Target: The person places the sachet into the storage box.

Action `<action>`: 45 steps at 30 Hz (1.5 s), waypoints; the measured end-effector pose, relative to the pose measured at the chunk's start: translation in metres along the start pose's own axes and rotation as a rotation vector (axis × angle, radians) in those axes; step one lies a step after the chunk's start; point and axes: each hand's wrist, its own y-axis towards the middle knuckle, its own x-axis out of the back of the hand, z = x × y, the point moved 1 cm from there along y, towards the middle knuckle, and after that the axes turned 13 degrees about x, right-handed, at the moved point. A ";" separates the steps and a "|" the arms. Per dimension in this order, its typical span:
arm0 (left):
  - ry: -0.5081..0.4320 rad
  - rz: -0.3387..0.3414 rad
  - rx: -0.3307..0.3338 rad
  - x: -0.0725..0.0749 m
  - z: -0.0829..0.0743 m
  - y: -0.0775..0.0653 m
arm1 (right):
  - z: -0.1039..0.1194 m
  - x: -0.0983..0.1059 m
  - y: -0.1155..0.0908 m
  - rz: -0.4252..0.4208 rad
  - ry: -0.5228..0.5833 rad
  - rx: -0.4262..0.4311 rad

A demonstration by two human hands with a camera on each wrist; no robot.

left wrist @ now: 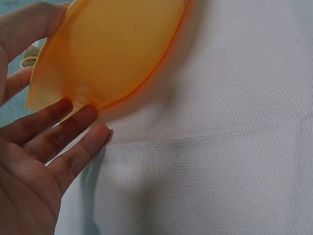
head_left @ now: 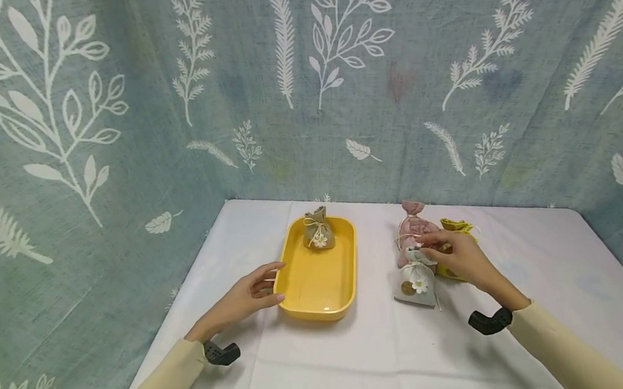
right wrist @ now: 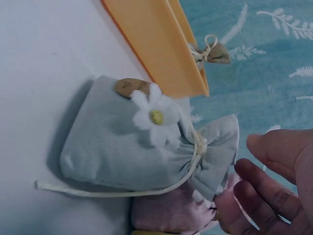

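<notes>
My left hand [head_left: 248, 296] is at the left side of a yellow tray [head_left: 350, 303], its fingers against the rim and outer wall, as the left wrist view also shows. A brown drawstring pouch [head_left: 318, 234] with a white flower sits inside the tray's far end. My right hand [head_left: 461, 258] is at the gathered top of a light grey pouch [right wrist: 117, 142], which bears a white daisy and a round brown tag. In the right wrist view its thumb and fingers are spread just beyond the pouch's mouth. Behind lies a pink pouch [head_left: 413, 228], partly hidden.
A mustard-yellow pouch [head_left: 454, 273] lies beside the pink one, partly covered by my right hand. White cloth [head_left: 328, 368] covers the table, with a fold line running across. A teal leaf-patterned curtain [head_left: 256, 87] hangs behind and at both sides.
</notes>
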 end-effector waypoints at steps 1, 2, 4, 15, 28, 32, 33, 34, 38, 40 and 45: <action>0.000 -0.005 0.002 0.000 0.000 0.000 | 0.000 0.000 -0.002 -0.003 -0.011 0.009; -0.002 -0.008 0.003 0.000 0.000 0.000 | 0.001 0.001 -0.003 -0.006 -0.021 0.017; -0.003 -0.012 0.005 0.000 0.000 0.000 | 0.002 0.002 -0.006 -0.009 -0.047 0.037; -0.017 0.017 -0.013 -0.001 0.000 -0.001 | 0.002 0.003 -0.023 -0.019 -0.093 0.041; -0.015 0.006 0.005 -0.002 -0.001 -0.001 | -0.005 0.001 -0.037 -0.016 -0.164 -0.069; -0.020 0.009 0.004 -0.002 -0.002 -0.001 | -0.008 -0.003 -0.039 0.012 -0.151 -0.107; -0.022 0.010 0.003 -0.002 -0.002 -0.001 | -0.009 -0.004 -0.040 0.016 -0.143 -0.114; -0.023 0.009 0.004 -0.002 -0.002 -0.001 | -0.009 -0.005 -0.040 0.018 -0.134 -0.116; -0.021 0.006 0.010 -0.002 -0.002 -0.001 | -0.007 -0.008 -0.040 0.011 -0.109 -0.134; -0.019 0.007 0.010 -0.002 -0.002 -0.001 | -0.006 -0.009 -0.040 0.015 -0.091 -0.148; -0.019 0.005 0.011 -0.003 -0.003 -0.001 | -0.004 -0.014 -0.038 0.042 -0.071 -0.178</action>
